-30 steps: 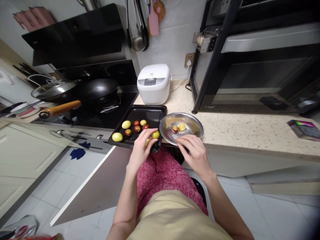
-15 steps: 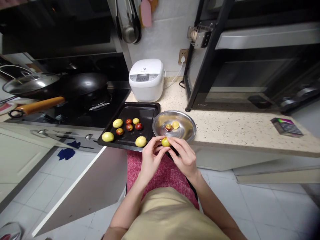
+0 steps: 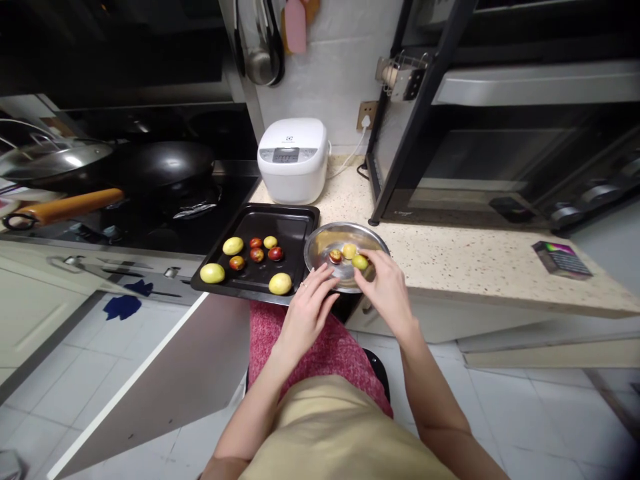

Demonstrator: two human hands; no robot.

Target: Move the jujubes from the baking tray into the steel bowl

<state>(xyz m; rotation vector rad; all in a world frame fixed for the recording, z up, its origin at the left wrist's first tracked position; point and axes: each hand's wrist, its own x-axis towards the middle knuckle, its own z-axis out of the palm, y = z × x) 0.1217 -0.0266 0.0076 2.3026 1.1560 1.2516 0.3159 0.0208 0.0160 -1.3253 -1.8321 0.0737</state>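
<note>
My right hand (image 3: pixel 383 283) reaches over the steel bowl (image 3: pixel 313 248), its thumb and fingers closed on a small yellow-green fruit (image 3: pixel 359 261) that looks like a fresh jujube. Beside that fruit, a mottled red-brown one (image 3: pixel 335 256) and a pale yellow one (image 3: pixel 349 251) lie in the bowl. My left hand (image 3: pixel 310 303) is open and holds nothing, its fingers stretched out near the bowl's front rim. To the left, a black baking tray (image 3: pixel 295 227) bears several fruits, among them a dark red one (image 3: pixel 275 253) and larger yellow ones such as this fruit (image 3: pixel 280 284).
A white rice cooker (image 3: pixel 293 160) stands behind the tray. On the left, a wok (image 3: pixel 165 163) sits on the stove. An oven (image 3: pixel 500 160) and a small dark box (image 3: pixel 561 259) are on the right. Below the tray, a cabinet door (image 3: pixel 165 373) hangs open.
Both hands were together on the yellow-green fruit in front of the bowl. The right hand has carried it up and right into the bowl; the left has let go.
</note>
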